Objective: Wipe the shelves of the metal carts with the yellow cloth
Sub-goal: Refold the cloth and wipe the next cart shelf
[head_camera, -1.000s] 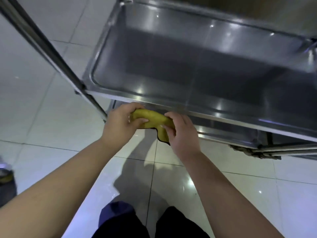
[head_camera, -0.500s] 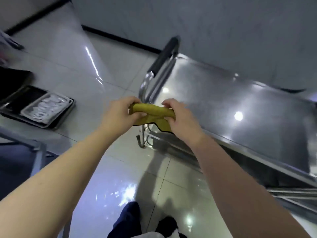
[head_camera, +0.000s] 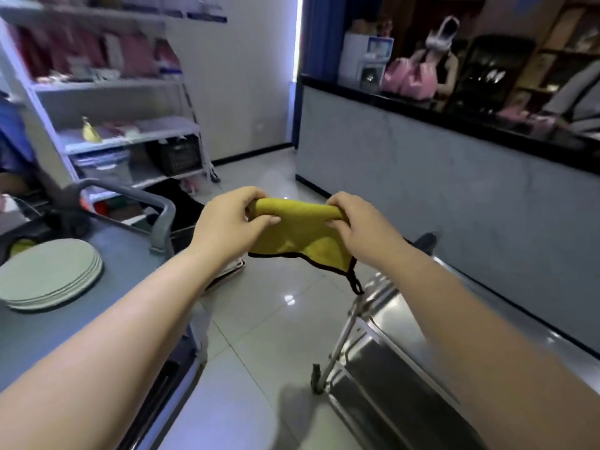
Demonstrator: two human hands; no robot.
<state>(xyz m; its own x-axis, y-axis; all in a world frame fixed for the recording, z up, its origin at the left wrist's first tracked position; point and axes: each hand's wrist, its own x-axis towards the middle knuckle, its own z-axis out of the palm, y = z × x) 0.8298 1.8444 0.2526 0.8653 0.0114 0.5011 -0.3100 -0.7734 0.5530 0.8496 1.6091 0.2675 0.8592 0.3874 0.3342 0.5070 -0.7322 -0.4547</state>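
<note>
I hold the yellow cloth point(head_camera: 297, 233) with a dark trim up in front of me, spread between both hands above the floor. My left hand point(head_camera: 227, 227) grips its left top edge and my right hand point(head_camera: 360, 225) grips its right top edge. The cloth hangs down, with a dark loop at its lower right corner. A shiny metal cart point(head_camera: 389, 336) stands low on the right, partly under my right forearm. A second, grey cart point(head_camera: 130, 254) with a curved handle stands on the left.
A stack of pale plates point(head_camera: 48, 274) lies on the grey cart's top. White shelving point(head_camera: 107, 138) with boxes and a black crate stands at the back left. A grey counter wall point(head_camera: 422, 177) with a black top runs along the right. Tiled floor point(head_camera: 276, 319) lies between the carts.
My head has lifted from the metal cart's shelves to the room. The cloth, bunched between my hands before, now hangs more spread out. Both hands keep their hold.
</note>
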